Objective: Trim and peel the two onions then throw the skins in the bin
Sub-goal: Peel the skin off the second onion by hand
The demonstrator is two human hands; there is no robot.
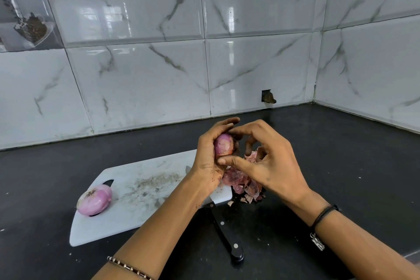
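Centre frame, onion (223, 145) being gripped by left hand (205, 166), being pinched by right hand (270, 163) — black countertop (341, 166), marble-tiled wall (147, 75) behind.

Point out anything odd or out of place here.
A broken hole gapes in the wall tile just above the counter. Skins lie heaped off the board's right edge, onto the counter. The knife lies half off the board's near edge.

The held onion (223, 144) is pink-purple; the second onion (94, 199) is paler pink with a brown root tuft. The skins (241, 183) are dusty pink and tan. The cutting board (141, 188) is white with grey-brown flecks. The knife handle (227, 236) is black with silver rivets. The tabletop (329, 154) is black; the wall tiles (141, 79) are white with grey-green marble veins.
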